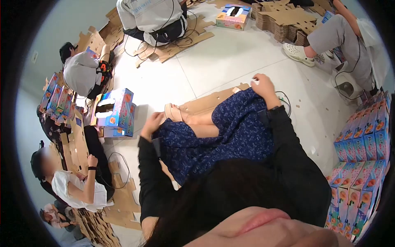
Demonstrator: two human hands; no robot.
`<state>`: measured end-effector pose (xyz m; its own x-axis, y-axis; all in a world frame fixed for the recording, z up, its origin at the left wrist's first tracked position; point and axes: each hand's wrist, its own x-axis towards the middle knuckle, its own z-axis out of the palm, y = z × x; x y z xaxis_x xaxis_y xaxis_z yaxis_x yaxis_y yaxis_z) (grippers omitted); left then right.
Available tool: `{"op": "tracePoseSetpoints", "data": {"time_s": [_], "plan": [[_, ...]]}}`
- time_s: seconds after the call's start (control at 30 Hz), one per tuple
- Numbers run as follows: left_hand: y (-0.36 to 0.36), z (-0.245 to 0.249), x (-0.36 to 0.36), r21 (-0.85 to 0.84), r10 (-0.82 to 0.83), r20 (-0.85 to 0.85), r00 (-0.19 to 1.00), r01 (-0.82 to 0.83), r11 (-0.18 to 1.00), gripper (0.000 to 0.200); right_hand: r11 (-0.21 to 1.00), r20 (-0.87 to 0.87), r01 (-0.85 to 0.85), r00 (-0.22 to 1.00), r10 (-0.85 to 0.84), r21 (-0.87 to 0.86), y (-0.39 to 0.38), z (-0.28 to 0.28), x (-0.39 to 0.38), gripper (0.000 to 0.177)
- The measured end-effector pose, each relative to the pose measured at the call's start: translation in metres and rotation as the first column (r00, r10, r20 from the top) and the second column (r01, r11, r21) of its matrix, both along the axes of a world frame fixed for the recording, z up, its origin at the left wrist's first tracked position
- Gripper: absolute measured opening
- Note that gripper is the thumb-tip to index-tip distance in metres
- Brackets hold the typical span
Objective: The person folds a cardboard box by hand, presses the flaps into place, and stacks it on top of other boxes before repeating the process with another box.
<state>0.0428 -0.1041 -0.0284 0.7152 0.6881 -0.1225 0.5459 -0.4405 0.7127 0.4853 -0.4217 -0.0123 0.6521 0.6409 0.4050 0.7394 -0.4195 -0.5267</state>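
Observation:
My left hand (pixel 153 125) is beside my left knee, just left of a beige sandal (pixel 173 113) on my foot. Its fingers are loosely bent and apart, and nothing shows in them. Over my right knee is my right hand (pixel 263 87), its fingers curled together around a small white piece (pixel 256 82) too small to name. A dark blue patterned skirt (pixel 236 129) covers my crossed legs. Under my feet lies a flat cardboard sheet (pixel 203 103).
An upright printed carton (pixel 126 113) with a cut-out handle stands at left; another carton (pixel 231 21) stands at the back. Stacked printed boxes (pixel 362 144) rise at right. Flattened cardboard (pixel 284 18) is piled behind. Several people sit around, and a black cable (pixel 290 108) lies near my right hand.

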Motion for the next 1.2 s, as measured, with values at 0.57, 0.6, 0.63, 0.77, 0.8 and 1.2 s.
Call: {"op": "tracePoseSetpoints", "data": {"time_s": [0.57,0.6,0.63,0.77,0.8,1.2], "plan": [[-0.118,-0.115,0.196,0.052,-0.261,-0.179,0.949,0.274,0.96,0.043,0.886,-0.314,-0.193,0.948,0.057,-0.421,0.054,-0.004,-0.026,0.026],[-0.118,-0.11,0.196,0.032,-0.242,-0.213,0.947,0.254,0.967,0.045,0.875,-0.322,-0.217,0.944,0.075,-0.432,0.057,-0.006,-0.024,0.026],[-0.117,-0.105,0.195,0.0,-0.263,-0.234,0.936,0.27,0.963,0.046,0.864,-0.331,-0.241,0.939,0.092,-0.442,0.059,-0.011,-0.02,0.027],[-0.116,-0.09,0.191,-0.074,-0.331,-0.281,0.901,0.324,0.943,0.052,0.825,-0.374,-0.302,0.92,0.119,-0.478,0.068,-0.024,-0.006,0.028],[-0.116,-0.089,0.191,-0.078,-0.346,-0.284,0.894,0.339,0.938,0.053,0.816,-0.377,-0.307,0.918,0.12,-0.489,0.069,-0.025,-0.005,0.028],[-0.116,-0.101,0.187,-0.026,-0.318,-0.25,0.914,0.322,0.946,0.052,0.809,-0.344,-0.288,0.932,0.114,-0.513,0.068,-0.033,-0.005,0.029]]}}
